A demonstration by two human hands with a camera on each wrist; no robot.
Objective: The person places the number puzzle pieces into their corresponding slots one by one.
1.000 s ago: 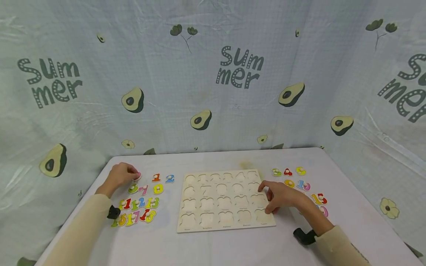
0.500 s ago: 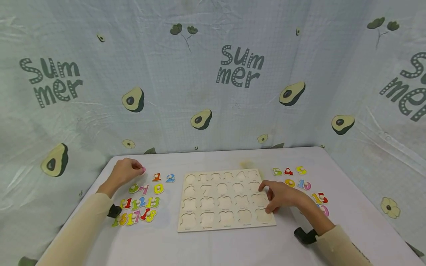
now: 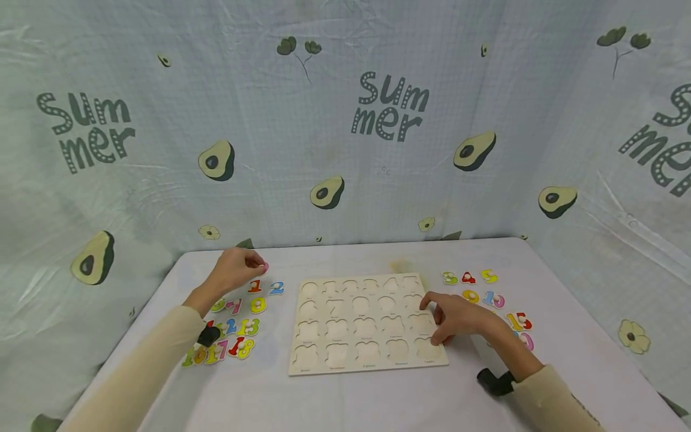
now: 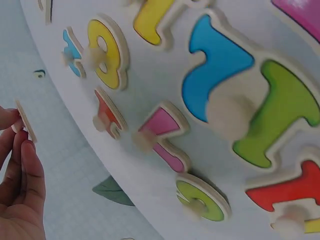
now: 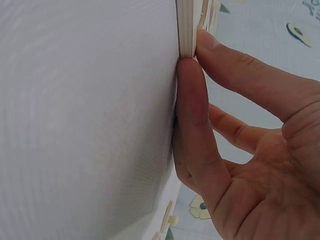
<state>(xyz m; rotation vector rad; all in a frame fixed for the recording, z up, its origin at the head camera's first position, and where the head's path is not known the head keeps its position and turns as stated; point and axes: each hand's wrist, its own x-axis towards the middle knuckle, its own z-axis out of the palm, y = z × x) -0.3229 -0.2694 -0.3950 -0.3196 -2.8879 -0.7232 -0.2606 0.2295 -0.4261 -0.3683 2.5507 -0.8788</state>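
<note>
A small pink puzzle piece [image 3: 265, 266] is pinched between the thumb and fingers of my left hand [image 3: 234, 270], raised near the far left of the table. In the left wrist view that piece [image 4: 26, 121] shows only edge-on, so its number is hidden. The red 1 [image 3: 254, 287] and blue 2 [image 3: 277, 288] lie just below this hand. My right hand [image 3: 456, 315] holds the right edge of the pale wooden puzzle board [image 3: 349, 335], with its rows of bare recesses. In the right wrist view its fingertips pinch the board's edge [image 5: 186, 30].
Several knobbed number pieces lie left of the board, among them a yellow 8 [image 3: 258, 305] and a green 13 [image 3: 249, 327]. More lie to its right, including a red 4 [image 3: 468, 278] and a 15 [image 3: 519, 321]. A printed cloth [image 3: 270, 210] hangs behind the table.
My left hand has lifted the pink piece from the far left and carried it right and farther back, past the red 1. The right hand has stayed on the board's edge.
</note>
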